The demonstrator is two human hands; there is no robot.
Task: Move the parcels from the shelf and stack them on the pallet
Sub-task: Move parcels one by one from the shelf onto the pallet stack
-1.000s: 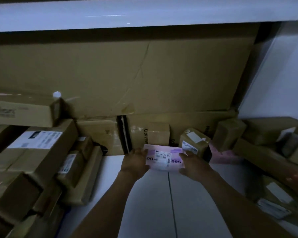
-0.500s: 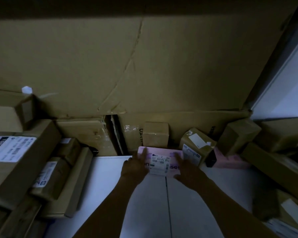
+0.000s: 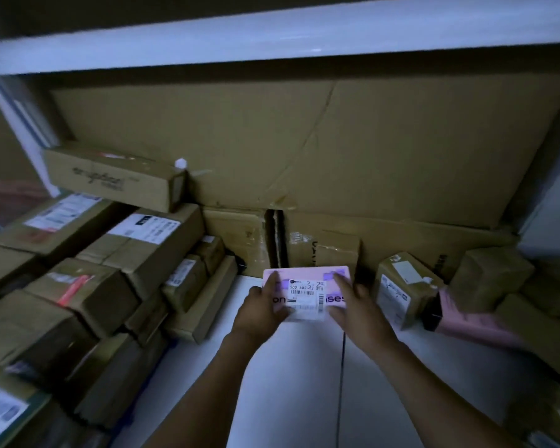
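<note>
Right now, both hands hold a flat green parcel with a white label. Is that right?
Not green. The head view shows a flat pink parcel with a white label, held by the left hand and the right hand.

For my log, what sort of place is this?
Probably a parcel storeroom: labelled boxes piled on a white shelf; left hand and right hand hold a pink parcel with a barcode label.
</note>
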